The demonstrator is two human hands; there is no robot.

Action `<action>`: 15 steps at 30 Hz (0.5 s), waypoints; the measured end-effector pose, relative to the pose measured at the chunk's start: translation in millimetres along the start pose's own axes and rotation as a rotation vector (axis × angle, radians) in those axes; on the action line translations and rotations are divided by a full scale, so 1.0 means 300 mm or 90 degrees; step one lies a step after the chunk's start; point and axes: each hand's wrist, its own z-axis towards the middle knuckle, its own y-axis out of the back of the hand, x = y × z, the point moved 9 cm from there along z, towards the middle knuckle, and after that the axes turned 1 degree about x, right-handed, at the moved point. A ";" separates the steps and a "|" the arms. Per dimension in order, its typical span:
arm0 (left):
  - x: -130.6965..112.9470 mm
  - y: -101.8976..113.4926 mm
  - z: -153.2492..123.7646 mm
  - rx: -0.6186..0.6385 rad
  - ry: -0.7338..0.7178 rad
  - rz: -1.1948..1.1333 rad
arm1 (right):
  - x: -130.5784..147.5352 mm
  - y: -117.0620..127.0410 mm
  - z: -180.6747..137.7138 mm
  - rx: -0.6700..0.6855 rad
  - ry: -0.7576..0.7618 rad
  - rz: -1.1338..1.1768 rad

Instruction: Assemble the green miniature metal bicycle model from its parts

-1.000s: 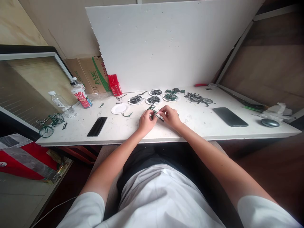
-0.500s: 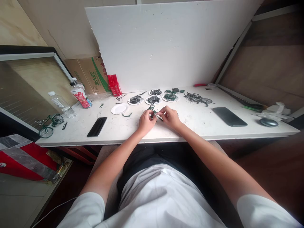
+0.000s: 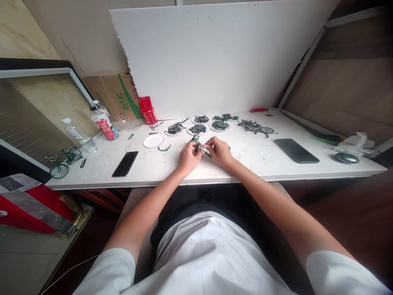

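Observation:
Low over the front middle of the table, my left hand (image 3: 188,158) is closed around a small dark green model bicycle part (image 3: 195,139), its upper end showing above the fingers. My right hand (image 3: 221,152) meets it from the right, thumb and fingertips pinched at the part's edge. What lies in that pinch is too small to make out. A thin dark piece shows just under the right fingers. To the left, a curved green piece (image 3: 164,148) lies by a bare white paper plate (image 3: 154,141). An assembled green model bicycle (image 3: 65,161) stands at the far left.
Behind my hands, several plates hold black parts (image 3: 197,129) and green parts (image 3: 221,125). A loose dark pile (image 3: 255,127) lies right of them. Phones (image 3: 125,164) (image 3: 296,150) flank my hands. Bottles (image 3: 104,123) and a red box (image 3: 147,110) stand left; a mouse (image 3: 346,158) lies right.
Almost nothing differs. Both hands stay at the green part in the same place, with only a very slight shift of the fingers.

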 end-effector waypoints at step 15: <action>0.009 -0.033 0.002 0.044 -0.029 0.004 | 0.000 -0.006 -0.004 0.023 -0.026 0.026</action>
